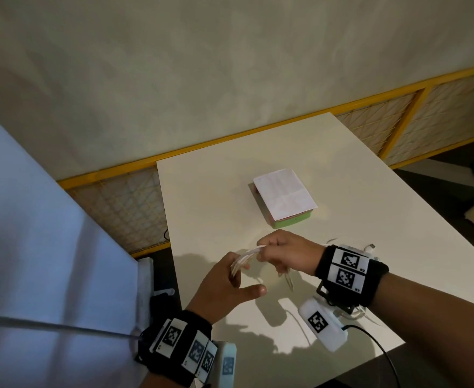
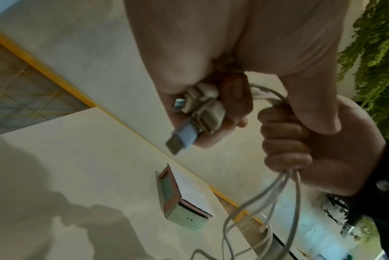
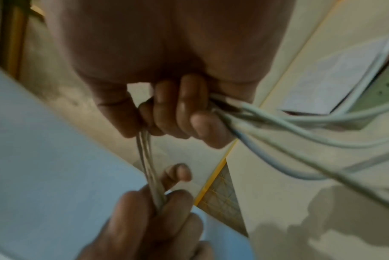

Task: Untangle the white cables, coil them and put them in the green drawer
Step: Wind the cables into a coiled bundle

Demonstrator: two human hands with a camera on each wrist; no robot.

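A bundle of white cables (image 1: 246, 254) is stretched between my two hands above the near part of the white table (image 1: 216, 197). My left hand (image 1: 240, 275) grips one end of the cables, with white plugs (image 2: 205, 105) and a USB connector (image 2: 181, 139) sticking out of its fingers. My right hand (image 1: 272, 256) is curled in a fist round the same cables (image 3: 300, 123), and several loose strands (image 2: 266, 202) hang below it. The green drawer unit (image 1: 291, 222) stands farther back on the table, its drawers closed.
A white sheet of paper (image 1: 284, 194) lies on top of the drawer unit. More white cable with a plug (image 1: 370, 246) lies on the table beyond my right wrist. A yellow-framed mesh fence (image 1: 123, 208) runs behind the table. A pale blue panel (image 1: 34, 247) stands at the left.
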